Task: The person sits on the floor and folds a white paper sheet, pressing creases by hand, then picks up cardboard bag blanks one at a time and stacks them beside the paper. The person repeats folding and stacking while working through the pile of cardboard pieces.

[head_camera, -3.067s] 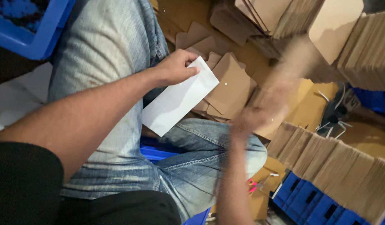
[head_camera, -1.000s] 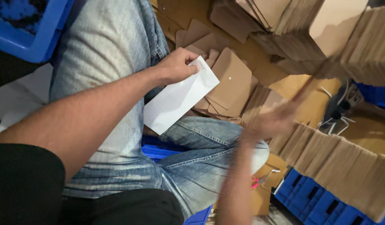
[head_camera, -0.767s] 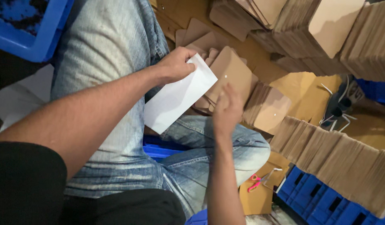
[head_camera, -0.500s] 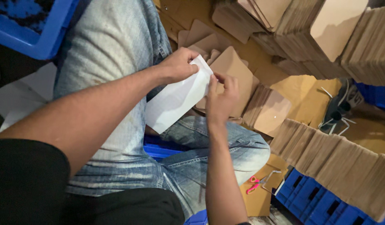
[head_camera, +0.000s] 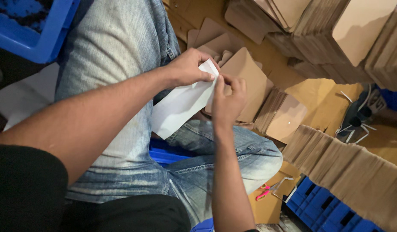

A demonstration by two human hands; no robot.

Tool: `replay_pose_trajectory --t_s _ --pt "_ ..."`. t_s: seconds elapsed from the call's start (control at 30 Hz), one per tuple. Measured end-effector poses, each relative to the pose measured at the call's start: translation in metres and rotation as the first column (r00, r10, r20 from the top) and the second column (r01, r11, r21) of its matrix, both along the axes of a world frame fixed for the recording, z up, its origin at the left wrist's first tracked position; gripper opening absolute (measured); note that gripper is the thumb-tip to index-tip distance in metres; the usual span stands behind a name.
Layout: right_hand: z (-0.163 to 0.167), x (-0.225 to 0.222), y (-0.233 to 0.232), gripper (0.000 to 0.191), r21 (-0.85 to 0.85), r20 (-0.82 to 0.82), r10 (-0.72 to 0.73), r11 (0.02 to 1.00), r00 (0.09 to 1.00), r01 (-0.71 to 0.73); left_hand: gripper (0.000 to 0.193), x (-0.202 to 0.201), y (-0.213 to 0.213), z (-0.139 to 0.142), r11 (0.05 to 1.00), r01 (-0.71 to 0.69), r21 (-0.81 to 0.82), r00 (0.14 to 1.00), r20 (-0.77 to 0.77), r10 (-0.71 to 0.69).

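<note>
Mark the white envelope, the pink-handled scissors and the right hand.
white envelope point(head_camera: 181, 107), head view, on its flat white face below the hands.
pink-handled scissors point(head_camera: 264, 193), head view, on the pink handle.
right hand point(head_camera: 227, 101), head view, on the back of the hand at the envelope's corner.

One white envelope point(head_camera: 181, 105), one pair of pink-handled scissors point(head_camera: 273, 190)

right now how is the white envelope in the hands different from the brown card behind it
The white envelope is long, narrow and white; the brown card is squarer and tan. The envelope is pinched at its top by the left hand and right hand; the card lies behind it on a heap of others. Both are flat paper goods.
</note>
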State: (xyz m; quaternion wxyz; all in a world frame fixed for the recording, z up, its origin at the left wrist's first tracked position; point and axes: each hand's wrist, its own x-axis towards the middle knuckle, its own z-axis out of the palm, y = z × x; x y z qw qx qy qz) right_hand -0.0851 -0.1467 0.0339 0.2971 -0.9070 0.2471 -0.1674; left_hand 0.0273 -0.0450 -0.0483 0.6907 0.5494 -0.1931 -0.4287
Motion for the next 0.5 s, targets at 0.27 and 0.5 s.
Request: replay_pose_trajectory --t_s 0.27,0.5 --pt "0.058 0.024 -0.142 0.018 -0.117 0.248 0.064 0.992 0.967 -0.036 0.029 0.001 0.002 0.006 0.993 0.009 0.121 1.000 0.028 -0.013" --pt "0.104 0.117 -0.320 0.021 -0.092 0.238 -0.075 0.991 0.968 0.099 0.027 0.003 0.002 0.008 0.992 -0.018 0.128 0.998 0.055 0.011"
